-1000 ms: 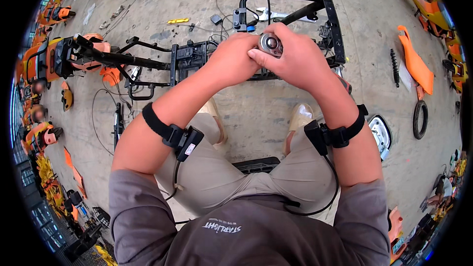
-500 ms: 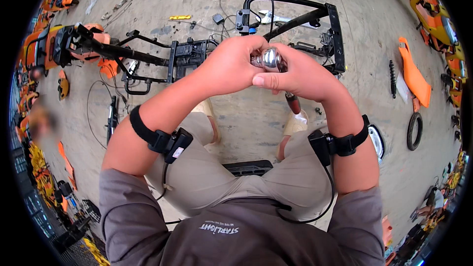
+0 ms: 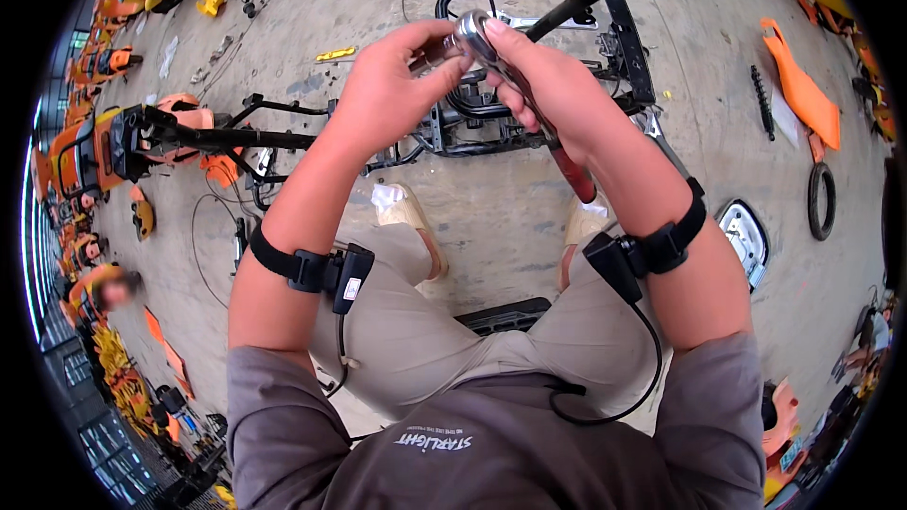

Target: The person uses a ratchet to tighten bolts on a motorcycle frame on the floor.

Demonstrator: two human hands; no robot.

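I have the ratchet (image 3: 474,28) slanting above the black frame (image 3: 627,42), its silver head up near the left fingers and its red grip down toward the right foot. My right hand (image 3: 556,80) is wrapped around its handle, thumb on the head. My left hand (image 3: 389,83) pinches the shiny socket (image 3: 450,42) at that head. On the floor, I see a wrench (image 3: 574,23) behind the frame, and an orange panel (image 3: 803,94) between a spring (image 3: 762,109) and a tyre (image 3: 822,201) to the right.

A brown shirt (image 3: 557,453) tops beige trousers (image 3: 387,349) — the armbands (image 3: 272,258) are black.
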